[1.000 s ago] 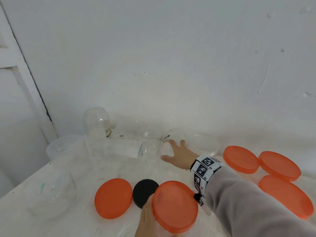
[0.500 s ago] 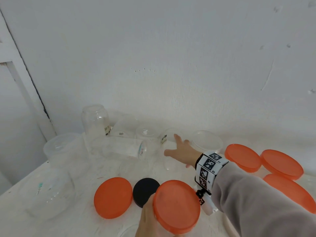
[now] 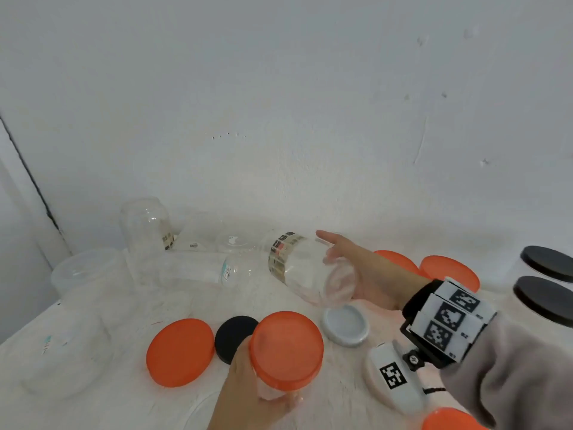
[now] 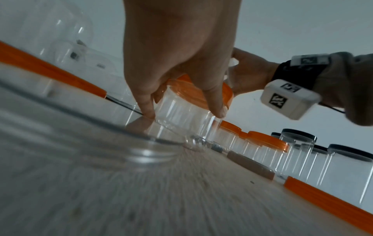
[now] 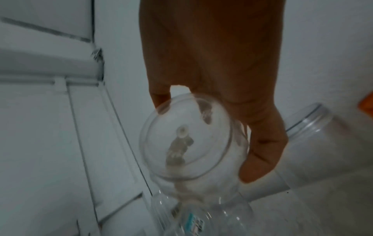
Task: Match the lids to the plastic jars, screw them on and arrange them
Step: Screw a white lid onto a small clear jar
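The right hand [image 3: 369, 274] wraps its fingers round the base of a clear, lidless jar [image 3: 310, 271] with a label band, holding it tilted above the table [image 3: 310, 395]. The left hand [image 3: 248, 395] grips an orange-lidded clear jar [image 3: 286, 349] at the near edge. A loose orange lid [image 3: 179, 352], black lid [image 3: 234, 335] and white lid [image 3: 345, 324] lie on the white table against a white wall [image 3: 279, 88].

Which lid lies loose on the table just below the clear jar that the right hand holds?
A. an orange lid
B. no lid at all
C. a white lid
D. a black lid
C: in the head view a white lid lies on the table right under the tilted clear jar gripped by the right hand.
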Demonstrator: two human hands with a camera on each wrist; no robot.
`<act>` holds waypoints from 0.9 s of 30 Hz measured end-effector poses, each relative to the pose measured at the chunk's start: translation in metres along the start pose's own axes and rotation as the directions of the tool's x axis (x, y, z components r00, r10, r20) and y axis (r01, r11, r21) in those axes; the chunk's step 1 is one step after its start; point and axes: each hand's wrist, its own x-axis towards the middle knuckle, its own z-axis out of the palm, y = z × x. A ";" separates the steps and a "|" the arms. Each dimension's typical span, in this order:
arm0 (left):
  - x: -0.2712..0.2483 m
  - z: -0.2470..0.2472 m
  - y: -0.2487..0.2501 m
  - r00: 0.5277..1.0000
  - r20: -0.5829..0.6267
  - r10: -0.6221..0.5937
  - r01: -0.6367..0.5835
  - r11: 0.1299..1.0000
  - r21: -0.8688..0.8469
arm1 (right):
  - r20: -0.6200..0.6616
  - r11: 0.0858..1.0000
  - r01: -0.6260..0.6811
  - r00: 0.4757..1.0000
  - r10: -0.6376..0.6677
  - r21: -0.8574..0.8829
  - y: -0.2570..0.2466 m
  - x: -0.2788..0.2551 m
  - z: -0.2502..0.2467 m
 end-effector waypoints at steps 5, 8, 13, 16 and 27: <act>0.018 0.012 0.011 0.995 -0.101 0.001 0.003 0.999 0.042 | 0.036 0.914 0.017 0.999 -0.034 0.406 0.018 -0.050 -0.030; 0.029 0.015 0.019 0.990 -0.140 0.013 -0.008 0.999 0.034 | -0.026 0.874 0.057 0.998 -0.051 0.483 0.034 -0.073 -0.041; 0.051 0.017 0.034 0.981 -0.192 -0.017 0.031 0.997 0.068 | -0.075 0.866 0.083 0.996 -0.053 0.493 0.061 -0.113 -0.052; 0.063 0.016 0.043 0.966 -0.258 -0.030 0.056 0.994 0.094 | -0.047 0.859 0.080 0.997 -0.065 0.505 0.075 -0.133 -0.055; 0.085 0.022 0.075 0.898 -0.377 0.225 -0.074 0.924 0.375 | 0.148 0.674 -0.095 0.989 -0.022 0.733 0.123 -0.178 -0.063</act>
